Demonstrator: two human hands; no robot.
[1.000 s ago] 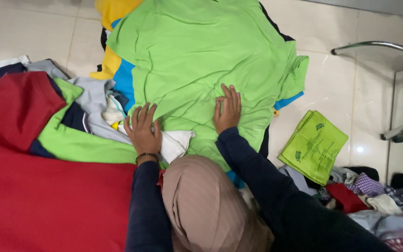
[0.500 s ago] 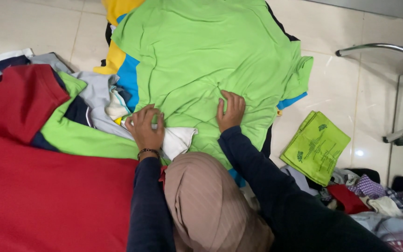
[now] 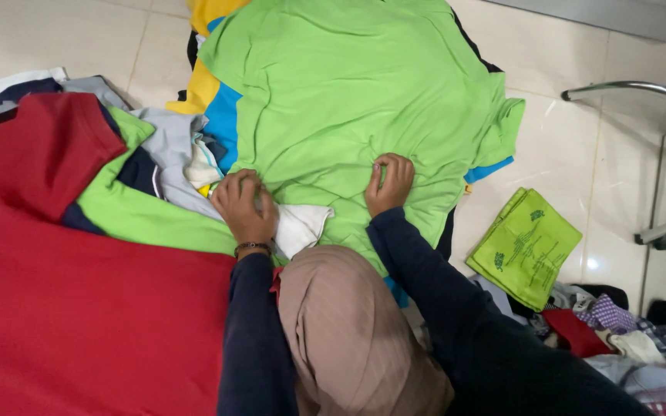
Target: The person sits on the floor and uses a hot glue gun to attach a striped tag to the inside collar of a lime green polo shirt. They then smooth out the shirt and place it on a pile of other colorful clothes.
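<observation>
Green shirt (image 3: 348,100) cloth hides both hands' fingers (image 3: 383,173).

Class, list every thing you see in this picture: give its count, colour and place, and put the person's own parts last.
Green shirt: one, lime, spread top centre on the pile.
Red cloth: one, red, lower left.
Yellow and blue garment: one, under the green shirt's left edge.
White cloth: one, beside the left hand.
Folded green cloth: one, lime, on the floor tiles at right.
Metal frame: one, silver, upper right.
Mixed clothes: several, lower right.
Left hand: grip closed on fabric.
Right hand: bunching the green shirt.
</observation>
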